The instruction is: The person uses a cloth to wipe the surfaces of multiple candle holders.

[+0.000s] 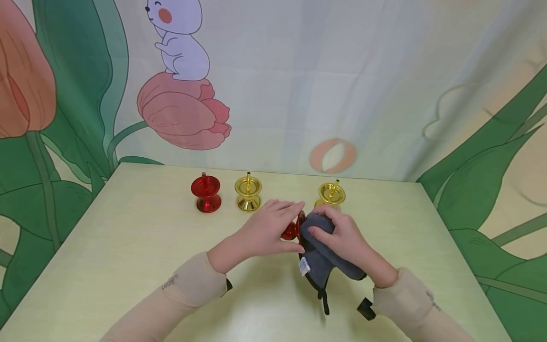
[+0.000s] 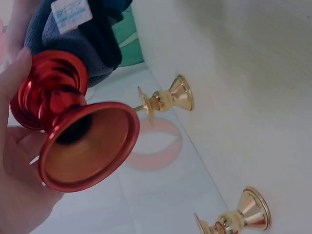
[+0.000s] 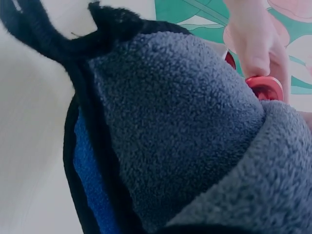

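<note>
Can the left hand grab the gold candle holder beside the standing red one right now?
Probably not: the left hand is busy holding another red candle holder. If it let go, it likely could, because the gold candle holder stands nearby with nothing visibly between them.

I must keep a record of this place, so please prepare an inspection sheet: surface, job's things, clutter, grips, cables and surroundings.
Surface: pale table; near edge out of view.
Job's things: held red candle holder, turned sideways; grey cloth, folded, apparently against it. Upright on the table: standing red candle holder, left gold candle holder, right gold candle holder.
Clutter: nothing seen.
Left grip: holds the red candle holder.
Right grip: grasps the cloth.
Cables: nothing seen.
Surroundings: backdrop behind, printed with flowers and a white animal.
</note>
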Available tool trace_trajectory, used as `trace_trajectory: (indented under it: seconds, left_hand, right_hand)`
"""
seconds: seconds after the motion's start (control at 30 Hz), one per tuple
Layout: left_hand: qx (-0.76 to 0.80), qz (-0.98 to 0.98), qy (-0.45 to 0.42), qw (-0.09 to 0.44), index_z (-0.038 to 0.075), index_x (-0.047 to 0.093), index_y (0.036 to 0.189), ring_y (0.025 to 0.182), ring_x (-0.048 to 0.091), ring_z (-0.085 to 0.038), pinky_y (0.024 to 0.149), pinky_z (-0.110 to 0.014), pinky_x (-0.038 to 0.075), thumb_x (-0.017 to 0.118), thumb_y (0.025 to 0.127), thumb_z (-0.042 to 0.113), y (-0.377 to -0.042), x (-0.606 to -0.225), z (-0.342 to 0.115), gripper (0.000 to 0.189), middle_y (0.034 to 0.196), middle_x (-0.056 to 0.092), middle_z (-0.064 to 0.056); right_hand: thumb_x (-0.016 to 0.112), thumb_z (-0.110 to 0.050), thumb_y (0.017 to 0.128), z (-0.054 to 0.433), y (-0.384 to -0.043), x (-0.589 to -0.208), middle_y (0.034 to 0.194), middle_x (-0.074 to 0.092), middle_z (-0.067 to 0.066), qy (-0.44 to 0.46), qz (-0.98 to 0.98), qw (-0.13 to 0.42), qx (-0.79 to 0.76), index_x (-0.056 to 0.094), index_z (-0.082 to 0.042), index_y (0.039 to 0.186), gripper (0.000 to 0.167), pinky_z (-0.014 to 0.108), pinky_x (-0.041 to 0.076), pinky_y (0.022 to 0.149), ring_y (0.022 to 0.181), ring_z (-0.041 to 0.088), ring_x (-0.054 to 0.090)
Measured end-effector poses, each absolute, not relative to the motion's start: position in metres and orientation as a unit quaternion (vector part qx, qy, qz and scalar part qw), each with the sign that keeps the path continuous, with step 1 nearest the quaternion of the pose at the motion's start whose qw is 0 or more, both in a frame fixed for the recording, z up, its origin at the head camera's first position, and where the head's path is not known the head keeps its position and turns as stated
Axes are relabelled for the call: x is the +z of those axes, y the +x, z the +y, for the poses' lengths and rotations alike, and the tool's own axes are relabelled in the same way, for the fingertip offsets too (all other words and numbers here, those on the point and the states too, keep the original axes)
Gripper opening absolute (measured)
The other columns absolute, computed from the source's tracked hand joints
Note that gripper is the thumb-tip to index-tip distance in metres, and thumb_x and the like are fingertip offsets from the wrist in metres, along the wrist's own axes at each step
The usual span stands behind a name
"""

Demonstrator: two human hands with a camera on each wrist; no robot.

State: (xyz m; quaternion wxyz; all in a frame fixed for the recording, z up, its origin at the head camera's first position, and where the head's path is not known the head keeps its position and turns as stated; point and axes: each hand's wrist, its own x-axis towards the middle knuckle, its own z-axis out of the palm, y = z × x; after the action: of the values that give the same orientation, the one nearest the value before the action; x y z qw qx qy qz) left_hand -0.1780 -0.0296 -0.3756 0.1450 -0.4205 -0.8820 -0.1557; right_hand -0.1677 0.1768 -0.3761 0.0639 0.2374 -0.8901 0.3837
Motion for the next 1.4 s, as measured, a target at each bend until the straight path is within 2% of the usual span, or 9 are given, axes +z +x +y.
trace_trajectory:
  seconds: [0.17,0.37,0.47,0.57,0.9,0.97,1.2,1.3,1.4]
  left_hand:
    - [-0.184,-0.888,-0.411,0.094,0.008,0.045,0.127,0.104,0.053,-0.013,0.096,-0.03,0.039,0.068,0.065,0.056,-0.179,-0.372,-0.028,0.082,0.112,0.059,0.002]
    - [-0.116,-0.854,-0.417,0.289,0.007,0.05,0.123,0.111,0.052,-0.017,0.096,-0.033,0.04,0.072,0.065,0.049,-0.17,-0.384,-0.024,0.075,0.12,0.058,-0.005]
    - [-0.1,-0.844,-0.415,0.325,0.007,0.049,0.124,0.114,0.051,-0.018,0.097,-0.036,0.039,0.07,0.066,0.05,-0.168,-0.386,-0.025,0.075,0.122,0.056,-0.005]
    - [-0.139,-0.855,-0.42,0.271,0.008,0.046,0.127,0.112,0.051,-0.018,0.096,-0.034,0.039,0.069,0.066,0.053,-0.169,-0.381,-0.028,0.079,0.121,0.057,-0.003]
    - [-0.222,-0.894,-0.384,-0.06,0.013,0.036,0.136,0.107,0.053,-0.013,0.09,-0.028,0.043,0.067,0.067,0.054,-0.178,-0.362,-0.035,0.086,0.12,0.056,0.0]
    - [-0.225,-0.893,-0.388,-0.029,0.012,0.04,0.133,0.105,0.054,-0.013,0.092,-0.029,0.043,0.07,0.065,0.053,-0.176,-0.365,-0.034,0.084,0.116,0.059,0.002]
    - [-0.118,-0.872,-0.403,0.253,0.007,0.045,0.127,0.109,0.052,-0.017,0.094,-0.036,0.04,0.068,0.062,0.058,-0.164,-0.385,-0.027,0.086,0.121,0.056,-0.003]
    - [-0.141,-0.877,-0.394,0.234,0.006,0.042,0.13,0.112,0.051,-0.018,0.095,-0.035,0.039,0.067,0.063,0.06,-0.164,-0.383,-0.029,0.09,0.125,0.054,-0.004]
    - [-0.188,-0.899,-0.374,0.128,0.008,0.036,0.135,0.112,0.05,-0.018,0.096,-0.033,0.039,0.065,0.064,0.062,-0.167,-0.374,-0.032,0.093,0.126,0.053,-0.003]
  right_hand:
    - [0.065,-0.013,0.079,0.174,-0.167,-0.376,0.085,0.062,0.006,0.237,-0.884,0.043,0.4,0.055,-0.009,0.102,0.025,0.019,0.044,0.055,0.065,0.011,0.05]
    - [0.064,-0.013,0.08,0.172,-0.168,-0.374,0.093,0.06,0.009,0.207,-0.868,0.035,0.449,0.055,-0.006,0.103,0.026,0.021,0.046,0.065,0.078,0.014,0.053]
    - [0.063,-0.013,0.081,0.173,-0.17,-0.374,0.094,0.059,0.009,0.202,-0.866,0.03,0.455,0.055,-0.006,0.103,0.025,0.021,0.046,0.065,0.079,0.014,0.052]
    - [0.063,-0.012,0.08,0.175,-0.17,-0.375,0.093,0.059,0.008,0.208,-0.871,0.032,0.443,0.055,-0.007,0.102,0.024,0.021,0.045,0.066,0.078,0.014,0.052]
    - [0.065,-0.009,0.078,0.172,-0.163,-0.379,0.079,0.059,0.002,0.29,-0.858,0.026,0.424,0.055,-0.01,0.1,0.024,0.02,0.04,0.047,0.057,0.007,0.045]
    - [0.065,-0.01,0.078,0.171,-0.163,-0.379,0.079,0.059,0.003,0.283,-0.861,0.03,0.422,0.056,-0.009,0.1,0.024,0.02,0.04,0.048,0.058,0.007,0.045]
    - [0.065,-0.013,0.079,0.171,-0.167,-0.378,0.091,0.062,0.009,0.224,-0.865,0.038,0.448,0.057,-0.006,0.102,0.025,0.02,0.047,0.06,0.072,0.01,0.054]
    - [0.064,-0.011,0.079,0.171,-0.167,-0.378,0.091,0.061,0.009,0.225,-0.863,0.04,0.451,0.057,-0.007,0.102,0.024,0.021,0.047,0.061,0.072,0.01,0.054]
    - [0.065,-0.008,0.078,0.172,-0.166,-0.378,0.088,0.061,0.007,0.237,-0.858,0.045,0.454,0.057,-0.008,0.1,0.024,0.022,0.046,0.057,0.068,0.009,0.052]
